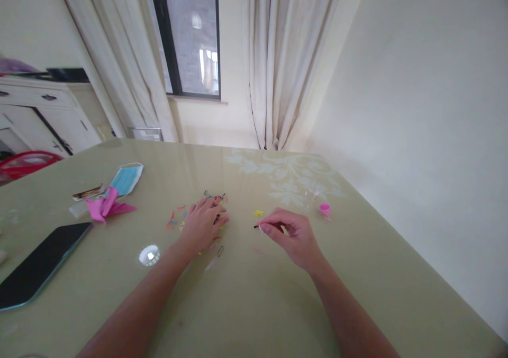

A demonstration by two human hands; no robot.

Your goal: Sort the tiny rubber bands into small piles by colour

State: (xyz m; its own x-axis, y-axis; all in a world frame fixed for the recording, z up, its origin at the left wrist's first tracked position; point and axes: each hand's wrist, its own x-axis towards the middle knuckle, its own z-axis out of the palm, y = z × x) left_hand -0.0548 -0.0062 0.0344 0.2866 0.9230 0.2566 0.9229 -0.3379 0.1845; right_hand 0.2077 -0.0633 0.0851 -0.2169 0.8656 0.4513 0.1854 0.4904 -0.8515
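Observation:
Small coloured rubber bands lie in a loose pile on the table, with a black rubber band (220, 251) at its near edge. My left hand (203, 221) rests palm down over this pile, its fingers apart, and hides part of it. To the right, my right hand (291, 236) has thumb and forefinger pinched together just above the table. A small black rubber band (256, 226) shows at those fingertips; its far end is partly hidden. Just beyond them is a little cluster of yellow rubber bands (259, 213). A faint pink rubber band (257, 250) lies nearer me.
A pink cup-like piece (325, 209) stands at the right beside small clear pieces. On the left are a pink folded-paper bird (107, 206), a blue face mask (127, 180), a dark phone (43, 262) and a shiny clear dome (149, 255). A wall borders the table's right side.

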